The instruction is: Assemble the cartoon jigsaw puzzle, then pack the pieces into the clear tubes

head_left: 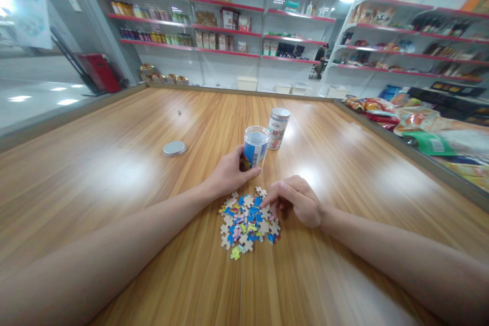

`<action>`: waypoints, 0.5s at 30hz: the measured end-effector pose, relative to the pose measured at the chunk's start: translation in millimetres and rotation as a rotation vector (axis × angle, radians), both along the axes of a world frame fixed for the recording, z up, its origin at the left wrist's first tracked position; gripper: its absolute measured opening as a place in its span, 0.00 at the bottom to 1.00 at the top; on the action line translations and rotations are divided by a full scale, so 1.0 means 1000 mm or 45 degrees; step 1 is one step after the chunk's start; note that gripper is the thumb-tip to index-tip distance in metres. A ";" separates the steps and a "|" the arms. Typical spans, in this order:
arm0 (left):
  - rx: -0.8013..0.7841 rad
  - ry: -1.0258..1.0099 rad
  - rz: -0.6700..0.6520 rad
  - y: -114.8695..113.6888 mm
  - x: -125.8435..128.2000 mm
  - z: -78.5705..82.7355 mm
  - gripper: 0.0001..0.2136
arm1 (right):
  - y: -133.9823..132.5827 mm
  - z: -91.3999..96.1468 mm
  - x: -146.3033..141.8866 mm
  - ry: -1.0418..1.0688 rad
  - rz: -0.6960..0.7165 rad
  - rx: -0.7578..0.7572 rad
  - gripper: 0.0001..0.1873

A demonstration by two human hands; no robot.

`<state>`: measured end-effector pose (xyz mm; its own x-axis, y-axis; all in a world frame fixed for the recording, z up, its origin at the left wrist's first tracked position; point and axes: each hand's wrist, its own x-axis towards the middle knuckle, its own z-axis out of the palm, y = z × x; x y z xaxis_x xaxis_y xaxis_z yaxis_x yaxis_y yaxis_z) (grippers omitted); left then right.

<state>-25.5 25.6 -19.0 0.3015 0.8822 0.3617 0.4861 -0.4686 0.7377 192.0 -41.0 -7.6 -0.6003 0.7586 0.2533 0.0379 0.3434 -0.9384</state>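
Observation:
My left hand is wrapped round a clear, lidless plastic canister with a blue printed label, which it holds near the far side of a heap of jigsaw puzzle pieces. The loose pieces lie in a flat pile, some blue, yellow or pink side up, others plain wood side up. My right hand is at the pile's right edge, its index finger stretched onto the pieces and the other fingers curled under. No piece shows in its grasp. What lies beneath its palm is hidden.
Behind the held canister stands a second, silver-lidded canister. A round silver lid lies on the wooden table at left, with a tiny object beyond it. Packaged snacks are along the right edge. Stocked shelves rise behind.

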 end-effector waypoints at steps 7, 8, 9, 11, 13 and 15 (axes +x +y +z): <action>0.118 -0.036 -0.015 -0.003 0.001 0.001 0.24 | -0.001 0.008 -0.002 -0.051 0.037 0.299 0.20; 0.209 -0.078 0.001 -0.004 0.000 0.001 0.27 | -0.002 0.009 -0.002 -0.072 0.036 0.339 0.16; 0.327 -0.121 0.038 -0.006 -0.002 0.003 0.30 | -0.002 0.011 -0.003 -0.091 0.037 0.366 0.15; 0.627 -0.184 0.133 -0.012 -0.005 0.007 0.34 | -0.001 0.012 -0.003 -0.110 0.047 0.390 0.18; 0.919 -0.189 0.105 -0.022 -0.006 0.013 0.32 | 0.000 0.012 -0.003 -0.112 0.068 0.438 0.19; 1.070 -0.095 -0.117 -0.034 -0.002 0.019 0.27 | 0.002 0.012 -0.005 -0.114 0.071 0.533 0.16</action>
<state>-27.7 -8.7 0.0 0.3081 0.2844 0.9078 0.3834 -0.9104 0.1551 186.8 -39.5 4.0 -0.6712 0.5672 0.4773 0.0838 0.6978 -0.7113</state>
